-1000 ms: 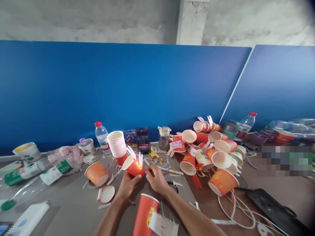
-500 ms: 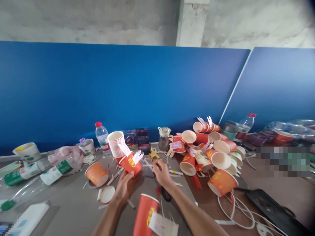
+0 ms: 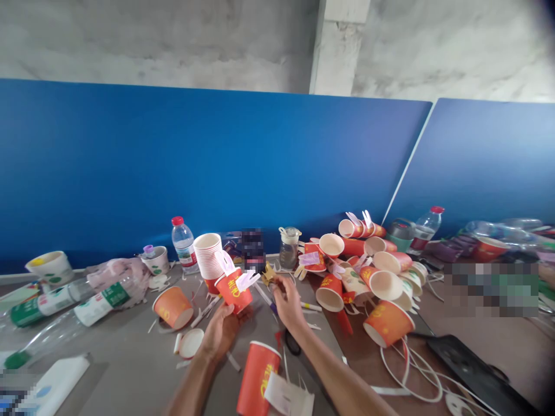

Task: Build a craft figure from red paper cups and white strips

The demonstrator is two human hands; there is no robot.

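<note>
My left hand [image 3: 223, 332] grips a red paper cup [image 3: 234, 292] from below, tilted, with yellow lettering. Two pale paper rabbit ears [image 3: 247, 281] stick out from this cup. My right hand [image 3: 287, 300] is bent with its fingertips drawn together at the right end of a small yellow-gold object [image 3: 267, 274]; whatever they pinch is hidden. Just behind the held cup stands a tall stack of paper cups [image 3: 208, 257]. Nearer to me, between my forearms, another red cup [image 3: 258, 375] lies beside a white paper piece [image 3: 288, 396] with cut strips. Black scissor handles [image 3: 292, 342] show by my right wrist.
On the right is a heap of paper cups [image 3: 388, 285], several with paper ears. A white cable [image 3: 411, 393] loops near a black case [image 3: 472, 364]. Plastic bottles [image 3: 102, 303] lie at left, by an orange cup [image 3: 173, 308]. A glass jar [image 3: 288, 248] stands before the blue partition [image 3: 217, 156].
My right hand's fingers have stretched from a tighter curl towards the yellow-gold object and now cover its right end. My left hand still holds the cup, shifted slightly right. The view has tilted slightly.
</note>
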